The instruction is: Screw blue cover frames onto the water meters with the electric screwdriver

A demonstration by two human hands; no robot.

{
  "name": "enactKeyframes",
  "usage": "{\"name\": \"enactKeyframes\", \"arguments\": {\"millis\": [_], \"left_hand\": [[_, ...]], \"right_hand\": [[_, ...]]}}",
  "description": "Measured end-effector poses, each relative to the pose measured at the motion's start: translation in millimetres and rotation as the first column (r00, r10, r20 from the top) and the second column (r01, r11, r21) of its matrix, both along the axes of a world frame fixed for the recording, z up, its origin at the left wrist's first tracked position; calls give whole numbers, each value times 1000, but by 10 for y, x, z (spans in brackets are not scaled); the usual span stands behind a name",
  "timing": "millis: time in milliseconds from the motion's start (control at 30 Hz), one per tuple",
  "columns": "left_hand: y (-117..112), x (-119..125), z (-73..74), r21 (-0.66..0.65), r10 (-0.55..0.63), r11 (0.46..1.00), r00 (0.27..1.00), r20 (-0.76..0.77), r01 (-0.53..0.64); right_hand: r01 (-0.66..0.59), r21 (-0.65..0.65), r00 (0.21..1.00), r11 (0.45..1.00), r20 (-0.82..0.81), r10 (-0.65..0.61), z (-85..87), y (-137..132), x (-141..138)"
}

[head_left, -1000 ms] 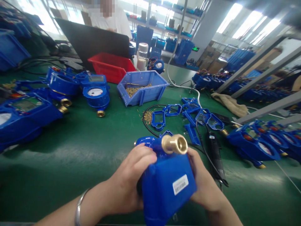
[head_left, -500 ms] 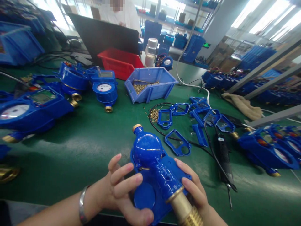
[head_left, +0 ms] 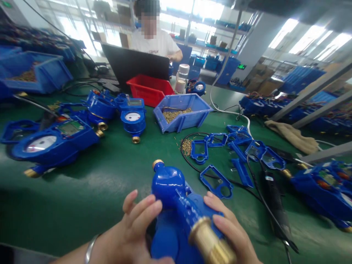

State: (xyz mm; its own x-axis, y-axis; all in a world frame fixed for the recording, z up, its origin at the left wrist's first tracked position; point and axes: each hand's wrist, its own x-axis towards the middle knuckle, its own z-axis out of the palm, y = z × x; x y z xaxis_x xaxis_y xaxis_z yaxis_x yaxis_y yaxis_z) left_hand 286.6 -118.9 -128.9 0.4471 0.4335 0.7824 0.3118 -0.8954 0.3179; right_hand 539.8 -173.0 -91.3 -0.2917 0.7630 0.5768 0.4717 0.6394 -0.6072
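A blue water meter (head_left: pixel 167 183) with brass threaded ends lies underside up at the bottom middle, its dial side hidden. My right hand (head_left: pixel 231 227) grips its right edge, fingers over the flat blue housing beside the thick brass end (head_left: pixel 211 242). At the left side of the meter, my left hand (head_left: pixel 134 223) has its fingers spread, the fingertips close to the body; whether they touch it I cannot tell. Its thumb is partly cut off by the lower edge of the view. Past the meter lies a blue frame-shaped cover (head_left: pixel 216 183).
A blue bin (head_left: pixel 189 119) of small brass screws stands ahead, a red bin (head_left: pixel 148 90) behind it. Several meters stand left, including one with a bare circuit board (head_left: pixel 70 128). A black electric screwdriver (head_left: pixel 275 201) with a cable lies right. A person (head_left: pixel 154 40) sits across the table.
The view has tilted up and shifted, so the bench things appear lower and further right. The meter has tipped, its brass end nearer the camera. Both hands stay beside it.
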Motion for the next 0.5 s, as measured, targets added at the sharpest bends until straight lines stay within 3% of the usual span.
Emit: {"name": "enactKeyframes", "arguments": {"millis": [67, 133, 167, 200, 267, 300, 367, 467, 500], "left_hand": [[52, -16, 111, -178, -12, 984, 1000, -9, 10], [125, -20, 223, -442, -13, 896, 997, 79, 46], [168, -22, 273, -607, 33, 792, 986, 161, 73], [215, -24, 318, -754, 111, 646, 962, 248, 119], [311, -45, 400, -898, 309, 348, 872, 380, 268], [357, -69, 441, -905, 391, 235, 818, 422, 354], [435, -157, 520, -879, 536, 97, 720, 441, 467], [528, -349, 596, -895, 703, -33, 647, 295, 445], [568, -397, 591, -923, 713, -40, 658, 243, 383]], "right_hand": [[-24, -226, 998, 974, -62, 10, 203, 168, -70], [-64, -498, 985, 865, -172, -26, 402, 374, -193], [-100, -609, 966, 787, -249, -70, 475, 491, -277], [-145, -688, 934, 711, -332, -131, 518, 615, -375], [-208, -762, 866, 614, -435, -246, 503, 876, -607], [-204, -779, 851, 593, -441, -286, 447, 1006, -735], [-198, -786, 851, 586, -435, -295, 280, 1246, -1001], [-168, -760, 867, 628, -417, -272, 40, 1518, -1392], [-147, -742, 874, 654, -407, -265, -10, 1583, -1507]]}}
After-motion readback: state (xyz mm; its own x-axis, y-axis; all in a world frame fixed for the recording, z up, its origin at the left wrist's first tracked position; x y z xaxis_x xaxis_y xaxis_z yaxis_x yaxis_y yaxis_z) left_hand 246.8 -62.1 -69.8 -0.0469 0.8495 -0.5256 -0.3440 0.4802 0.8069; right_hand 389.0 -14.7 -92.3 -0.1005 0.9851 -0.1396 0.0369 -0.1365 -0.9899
